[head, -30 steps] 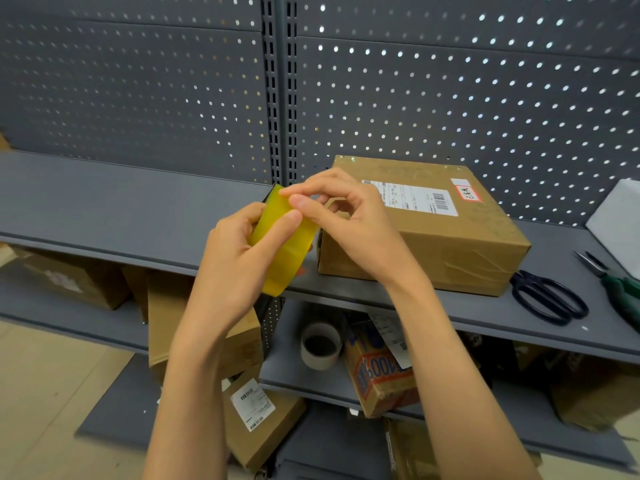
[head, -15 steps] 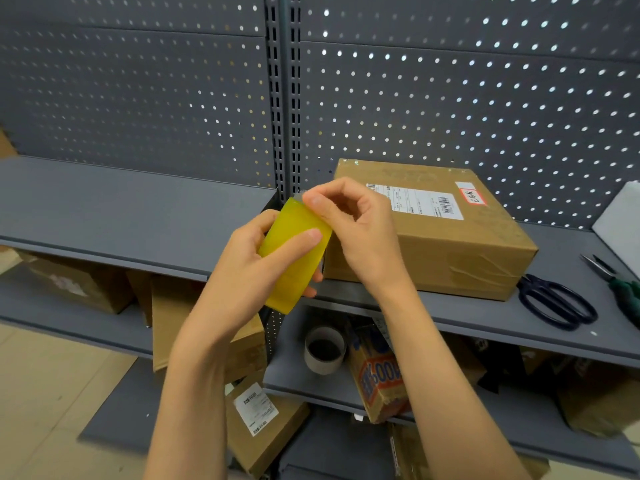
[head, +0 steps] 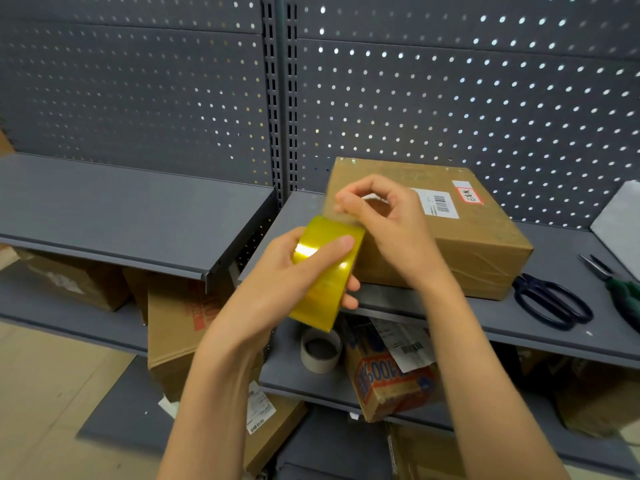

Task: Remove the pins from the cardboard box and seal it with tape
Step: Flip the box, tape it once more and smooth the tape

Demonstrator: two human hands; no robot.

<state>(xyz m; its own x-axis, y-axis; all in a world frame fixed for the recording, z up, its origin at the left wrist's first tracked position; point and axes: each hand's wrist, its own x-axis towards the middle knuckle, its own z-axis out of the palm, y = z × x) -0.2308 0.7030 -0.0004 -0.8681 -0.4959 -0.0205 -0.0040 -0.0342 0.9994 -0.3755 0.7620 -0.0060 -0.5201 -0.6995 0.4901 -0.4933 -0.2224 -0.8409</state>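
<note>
On the brown cardboard box, a white shipping label carries a barcode, its print too small to read. Below that box, an orange printed carton shows "100".

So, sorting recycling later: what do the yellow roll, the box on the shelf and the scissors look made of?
Tape roll: glossy translucent plastic film, going by its bright glare. Box: matte brown cardboard, wrinkled clear tape on its side. Scissors: dark handles, probably plastic; the blades are hard to judge.

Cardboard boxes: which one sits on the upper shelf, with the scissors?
The closed cardboard box with the red-bordered label, just behind the right hand. The other boxes sit on lower shelves.
</note>
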